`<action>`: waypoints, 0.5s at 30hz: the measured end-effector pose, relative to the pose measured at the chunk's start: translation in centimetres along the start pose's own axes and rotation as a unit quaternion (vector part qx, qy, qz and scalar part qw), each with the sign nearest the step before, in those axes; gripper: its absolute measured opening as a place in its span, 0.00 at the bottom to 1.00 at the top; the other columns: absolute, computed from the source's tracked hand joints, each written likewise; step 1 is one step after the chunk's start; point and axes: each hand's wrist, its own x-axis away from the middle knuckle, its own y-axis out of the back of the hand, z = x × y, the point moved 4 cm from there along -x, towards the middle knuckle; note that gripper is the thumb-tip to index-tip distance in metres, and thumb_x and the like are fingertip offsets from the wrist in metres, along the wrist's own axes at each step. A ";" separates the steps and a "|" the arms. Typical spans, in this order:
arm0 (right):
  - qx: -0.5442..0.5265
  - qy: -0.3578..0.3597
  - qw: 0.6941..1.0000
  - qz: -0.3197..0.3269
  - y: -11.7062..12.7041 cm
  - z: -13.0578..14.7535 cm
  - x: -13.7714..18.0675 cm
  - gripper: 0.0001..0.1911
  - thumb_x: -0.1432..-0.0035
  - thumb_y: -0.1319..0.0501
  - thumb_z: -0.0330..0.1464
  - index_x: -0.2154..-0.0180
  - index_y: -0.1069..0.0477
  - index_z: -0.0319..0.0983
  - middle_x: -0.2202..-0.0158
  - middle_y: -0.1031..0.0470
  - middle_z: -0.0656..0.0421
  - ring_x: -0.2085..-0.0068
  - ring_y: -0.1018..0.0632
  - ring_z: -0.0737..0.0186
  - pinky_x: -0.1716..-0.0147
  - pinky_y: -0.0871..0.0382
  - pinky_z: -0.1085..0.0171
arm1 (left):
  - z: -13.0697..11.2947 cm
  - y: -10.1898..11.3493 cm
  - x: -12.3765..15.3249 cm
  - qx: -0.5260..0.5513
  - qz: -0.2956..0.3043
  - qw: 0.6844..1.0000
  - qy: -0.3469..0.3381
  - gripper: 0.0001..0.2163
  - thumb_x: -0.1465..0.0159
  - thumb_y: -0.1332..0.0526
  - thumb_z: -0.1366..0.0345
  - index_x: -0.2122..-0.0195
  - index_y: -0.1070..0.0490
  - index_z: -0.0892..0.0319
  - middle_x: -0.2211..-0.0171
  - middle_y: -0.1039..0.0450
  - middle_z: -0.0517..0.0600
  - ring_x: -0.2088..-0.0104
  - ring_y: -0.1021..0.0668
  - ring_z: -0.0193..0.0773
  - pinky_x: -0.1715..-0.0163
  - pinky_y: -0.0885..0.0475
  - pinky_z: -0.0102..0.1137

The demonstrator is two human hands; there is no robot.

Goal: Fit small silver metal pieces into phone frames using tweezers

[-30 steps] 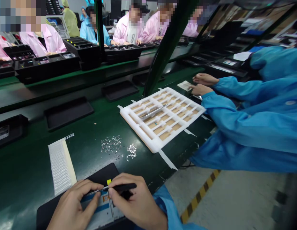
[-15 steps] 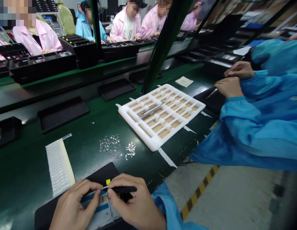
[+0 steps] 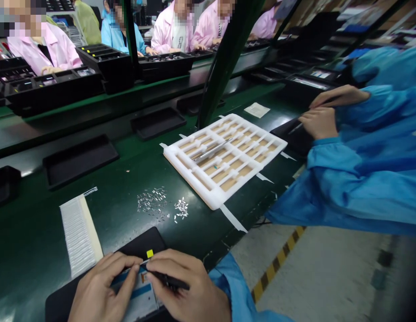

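Note:
At the bottom, a flat silver electronic panel with blue strips (image 3: 144, 298) lies on a black tray (image 3: 145, 239). My left hand (image 3: 102, 286) is over the panel's left side, thumb and forefinger pinched at its upper edge; what they hold is too small to make out. My right hand (image 3: 191, 281) grips black tweezers (image 3: 174, 281), their tip close to the left fingertips. A yellow tab (image 3: 149, 253) shows just beyond the fingers. The hands cover much of the panel.
Small metal pieces (image 3: 152, 203) lie scattered ahead, with a card of white strips (image 3: 80, 237) to the left. A white foam frame (image 3: 212, 197) is taped down, silver tweezers (image 3: 211, 150) on it. Black trays (image 3: 80, 161) line the back. A blue-sleeved co-worker (image 3: 368, 170) works at right.
My right hand has turned slightly, and the tweezers' rear end now points lower. My left hand keeps its pinch. The whole view has shifted a little.

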 end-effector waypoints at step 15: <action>0.031 0.013 0.999 0.018 -0.1 0.5 0.3 0.14 0.29 0.37 0.22 0.48 0.20 0.41 0.55 0.15 0.51 0.58 0.17 0.55 0.54 0.18 0.59 | -1.4 2.0 -0.3 -0.050 -0.028 0.994 -0.095 0.12 0.24 0.41 0.58 0.43 0.25 0.46 0.54 0.13 0.44 0.58 0.10 0.33 0.57 0.19 0.17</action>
